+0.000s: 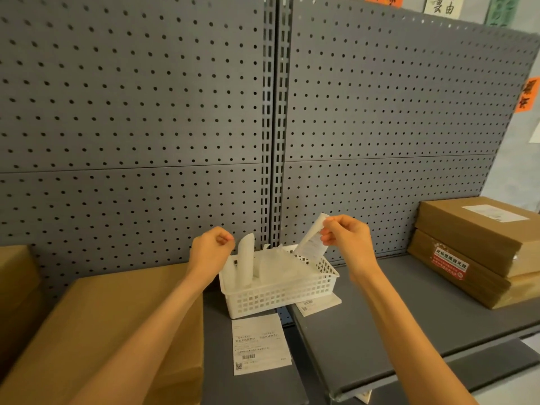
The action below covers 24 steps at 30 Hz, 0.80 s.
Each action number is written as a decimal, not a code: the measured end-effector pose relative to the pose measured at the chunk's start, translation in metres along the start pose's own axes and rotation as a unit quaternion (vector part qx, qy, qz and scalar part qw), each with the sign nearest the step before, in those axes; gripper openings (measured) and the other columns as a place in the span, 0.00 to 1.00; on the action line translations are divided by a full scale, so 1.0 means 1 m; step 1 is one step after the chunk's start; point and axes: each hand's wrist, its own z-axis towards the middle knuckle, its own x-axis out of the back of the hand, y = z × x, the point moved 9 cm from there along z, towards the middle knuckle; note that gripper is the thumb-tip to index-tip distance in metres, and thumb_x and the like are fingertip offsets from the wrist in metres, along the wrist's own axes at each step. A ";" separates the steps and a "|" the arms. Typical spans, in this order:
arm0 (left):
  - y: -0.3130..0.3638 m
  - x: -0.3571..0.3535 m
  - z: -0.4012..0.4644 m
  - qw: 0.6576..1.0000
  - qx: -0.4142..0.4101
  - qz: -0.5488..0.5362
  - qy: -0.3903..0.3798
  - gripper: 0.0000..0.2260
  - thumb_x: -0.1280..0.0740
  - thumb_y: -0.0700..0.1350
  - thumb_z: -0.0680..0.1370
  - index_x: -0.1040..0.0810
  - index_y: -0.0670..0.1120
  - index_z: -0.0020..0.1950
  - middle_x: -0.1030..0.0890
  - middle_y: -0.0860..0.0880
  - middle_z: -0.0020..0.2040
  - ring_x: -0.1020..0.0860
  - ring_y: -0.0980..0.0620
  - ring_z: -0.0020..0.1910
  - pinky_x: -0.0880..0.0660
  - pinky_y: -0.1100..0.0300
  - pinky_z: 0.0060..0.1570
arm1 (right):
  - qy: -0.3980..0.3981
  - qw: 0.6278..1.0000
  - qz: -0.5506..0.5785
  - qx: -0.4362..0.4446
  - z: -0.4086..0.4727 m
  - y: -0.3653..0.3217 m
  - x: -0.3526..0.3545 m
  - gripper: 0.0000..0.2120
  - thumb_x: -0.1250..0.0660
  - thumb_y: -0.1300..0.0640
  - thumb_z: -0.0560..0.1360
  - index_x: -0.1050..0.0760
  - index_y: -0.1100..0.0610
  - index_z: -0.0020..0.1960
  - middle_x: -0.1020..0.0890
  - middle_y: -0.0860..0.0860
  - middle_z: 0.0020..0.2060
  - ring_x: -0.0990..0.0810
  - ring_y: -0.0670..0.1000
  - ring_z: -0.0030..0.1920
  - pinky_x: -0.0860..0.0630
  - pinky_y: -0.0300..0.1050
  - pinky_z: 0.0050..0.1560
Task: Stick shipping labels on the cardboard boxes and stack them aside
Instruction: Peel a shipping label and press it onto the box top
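Right hand lifting a label over the basket

The right hand (347,238) pinches a curled shipping label (314,241) by its top edge, the sheet hanging below the fingertips above the white basket (280,290). The left hand (211,249), fingers curled and holding nothing, hovers just beside the basket, above the big cardboard box (96,325).

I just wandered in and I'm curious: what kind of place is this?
Probably a packing or shipping area in a stockroom. Grey pegboard shelving carries stacked cardboard boxes, one already labelled; a printed shipping label lies by a white basket of paper slips.
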 end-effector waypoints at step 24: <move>0.009 0.073 -0.030 0.994 -0.084 0.016 0.067 0.03 0.30 0.40 0.74 0.21 0.48 0.42 0.21 0.53 0.43 0.23 0.56 0.41 0.23 0.59 0.39 | -0.159 0.987 -0.004 -0.022 -0.044 -0.014 -0.159 0.06 0.34 0.66 0.74 0.20 0.59 0.41 0.20 0.52 0.33 0.24 0.48 0.36 0.24 0.40 0.41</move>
